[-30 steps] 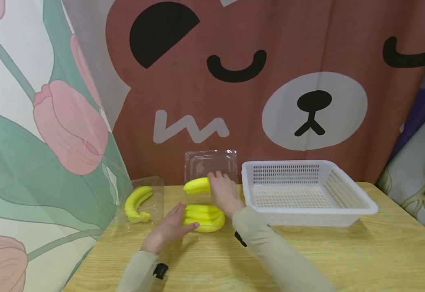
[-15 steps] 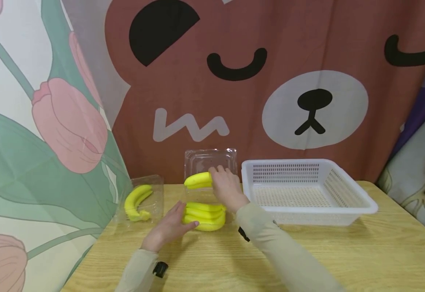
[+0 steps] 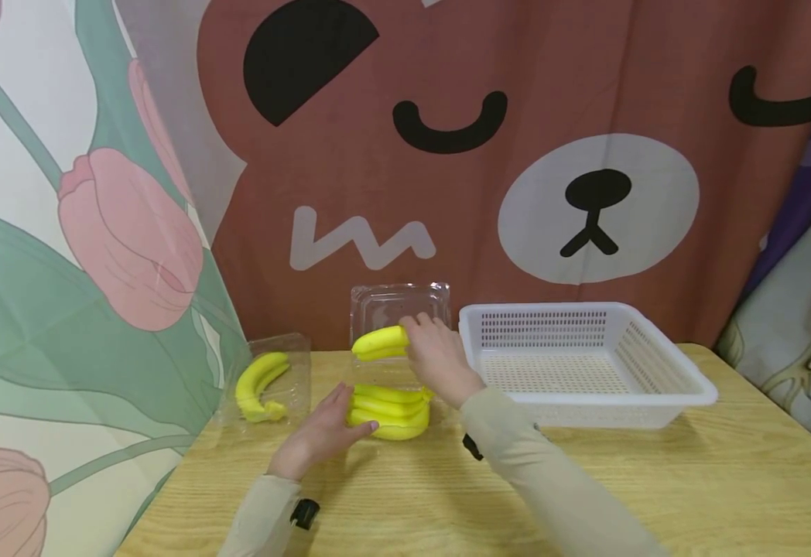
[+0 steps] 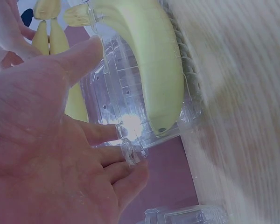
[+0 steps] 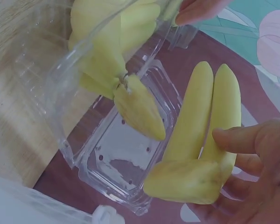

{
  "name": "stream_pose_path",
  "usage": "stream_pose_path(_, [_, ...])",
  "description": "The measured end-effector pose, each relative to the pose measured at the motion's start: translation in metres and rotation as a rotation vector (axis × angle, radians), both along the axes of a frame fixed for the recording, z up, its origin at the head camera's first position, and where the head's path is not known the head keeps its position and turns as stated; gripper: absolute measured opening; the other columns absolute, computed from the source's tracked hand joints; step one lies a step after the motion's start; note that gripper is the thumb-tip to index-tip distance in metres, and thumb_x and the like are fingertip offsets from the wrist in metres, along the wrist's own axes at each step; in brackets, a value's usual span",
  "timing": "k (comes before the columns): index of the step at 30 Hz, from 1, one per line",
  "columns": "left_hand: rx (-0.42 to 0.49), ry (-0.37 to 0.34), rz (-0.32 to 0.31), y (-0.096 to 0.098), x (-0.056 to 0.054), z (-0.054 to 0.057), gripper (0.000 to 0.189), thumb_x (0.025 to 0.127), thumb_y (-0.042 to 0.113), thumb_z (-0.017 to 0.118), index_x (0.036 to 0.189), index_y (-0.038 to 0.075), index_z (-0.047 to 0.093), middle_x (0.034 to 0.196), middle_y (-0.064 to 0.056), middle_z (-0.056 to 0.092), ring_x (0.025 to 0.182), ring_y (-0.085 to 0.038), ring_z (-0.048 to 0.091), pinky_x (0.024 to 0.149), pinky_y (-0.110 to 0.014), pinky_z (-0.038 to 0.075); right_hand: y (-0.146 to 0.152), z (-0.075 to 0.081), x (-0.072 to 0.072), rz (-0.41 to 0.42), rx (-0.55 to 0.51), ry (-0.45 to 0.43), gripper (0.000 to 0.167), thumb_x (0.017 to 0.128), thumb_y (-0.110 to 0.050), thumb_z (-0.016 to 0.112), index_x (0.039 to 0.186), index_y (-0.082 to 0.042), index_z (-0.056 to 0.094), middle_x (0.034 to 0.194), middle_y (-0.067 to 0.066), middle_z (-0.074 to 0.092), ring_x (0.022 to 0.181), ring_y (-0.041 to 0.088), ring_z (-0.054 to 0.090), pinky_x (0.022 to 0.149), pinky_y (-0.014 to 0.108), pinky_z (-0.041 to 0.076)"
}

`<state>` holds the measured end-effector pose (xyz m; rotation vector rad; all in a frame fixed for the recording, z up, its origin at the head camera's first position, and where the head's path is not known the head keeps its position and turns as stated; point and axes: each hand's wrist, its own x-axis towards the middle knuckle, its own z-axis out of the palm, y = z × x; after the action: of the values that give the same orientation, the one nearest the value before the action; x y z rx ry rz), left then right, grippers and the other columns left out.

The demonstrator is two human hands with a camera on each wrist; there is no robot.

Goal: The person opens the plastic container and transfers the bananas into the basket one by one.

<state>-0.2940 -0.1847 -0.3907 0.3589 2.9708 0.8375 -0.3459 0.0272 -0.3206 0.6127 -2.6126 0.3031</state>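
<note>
My right hand (image 3: pixel 436 356) holds a small bunch of two yellow bananas (image 5: pixel 193 121) joined at one stem, raised behind a clear plastic clamshell box (image 5: pixel 37 88). Its thumb lies over one banana in the right wrist view. A bigger bunch of bananas (image 3: pixel 388 414) fills the box, whose lid (image 3: pixel 378 309) stands raised at the back. At the box's left end rests my left hand (image 3: pixel 322 433), thumb at the front and fingers farther back. In the left wrist view those fingers are nearly straight and touch the plastic rim near a banana (image 4: pixel 158 70).
Left of the box, another open clear clamshell (image 3: pixel 301 387) holds a curved banana bunch (image 3: pixel 248 387). A white slotted plastic basket (image 3: pixel 590 401) stands to the right on the wooden table (image 3: pixel 405 503). A curtain with a bear print (image 3: pixel 475 209) hangs behind the table.
My right hand has drawn slightly up and to the right with the two-banana bunch. My left hand stays at the box's left end.
</note>
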Motion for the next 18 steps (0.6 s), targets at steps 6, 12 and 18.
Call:
stream_pose_path(6, [0.002, -0.007, -0.001, 0.001, 0.002, 0.002, 0.089, 0.092, 0.048, 0.065, 0.152, -0.005, 0.025, 0.158, -0.025, 0.019, 0.144, -0.040, 0.020, 0.115, -0.055, 0.020, 0.013, 0.001, 0.001, 0.004, -0.034, -0.010, 0.043, 0.090, -0.012, 0.072, 0.131, -0.010, 0.058, 0.119, 0.011, 0.061, 0.099, 0.031, 0.060, 0.077, 0.041, 0.055])
stream_pose_path(12, [-0.009, -0.011, 0.004, 0.000, 0.002, 0.001, 0.090, 0.093, 0.050, 0.064, 0.153, -0.002, 0.024, 0.159, -0.023, 0.018, 0.145, -0.038, 0.019, 0.116, -0.054, 0.020, 0.034, 0.004, 0.002, -0.021, -0.052, -0.015, 0.044, 0.090, -0.010, 0.072, 0.131, -0.006, 0.058, 0.116, 0.013, 0.061, 0.094, 0.031, 0.059, 0.075, 0.042, 0.054])
stream_pose_path(18, [-0.014, -0.006, 0.003, -0.001, 0.002, 0.000, 0.089, 0.093, 0.049, 0.064, 0.153, -0.003, 0.024, 0.159, -0.024, 0.018, 0.145, -0.038, 0.019, 0.116, -0.053, 0.019, 0.058, 0.006, 0.002, -0.044, -0.102, -0.031, 0.045, 0.090, -0.006, 0.070, 0.133, -0.003, 0.057, 0.118, 0.016, 0.060, 0.097, 0.034, 0.061, 0.076, 0.047, 0.055])
